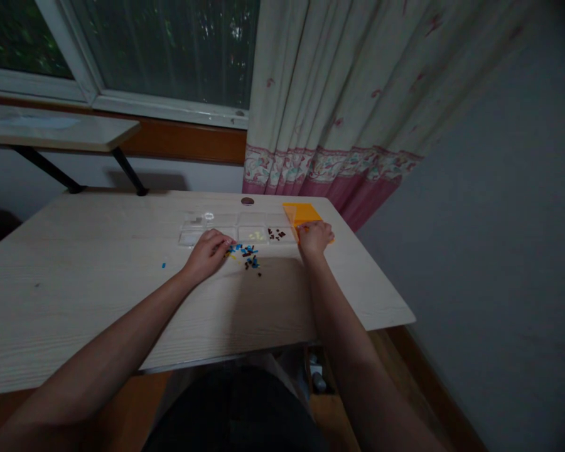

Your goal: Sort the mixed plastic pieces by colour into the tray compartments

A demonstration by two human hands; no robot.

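My left hand (209,254) rests at the left edge of a loose pile of small blue, brown and yellow building bricks (249,250). Its fingers are drawn together; whatever they hold is too small to name. On the right, my right hand (316,237) is over the near part of an orange box (306,212), fingers curled downward and their tips partly hidden. Between the hands stands a clear compartment box (252,220). Brown bricks (276,234) lie in one of its compartments, pale yellow bricks (257,235) in another.
A single blue brick (164,265) lies apart on the wooden table (98,301). Behind the boxes sits a small dark round object (247,201). A raised shelf (61,129) stands at the back left. The curtain (329,125) hangs behind the table, with a wall (475,220) to the right.
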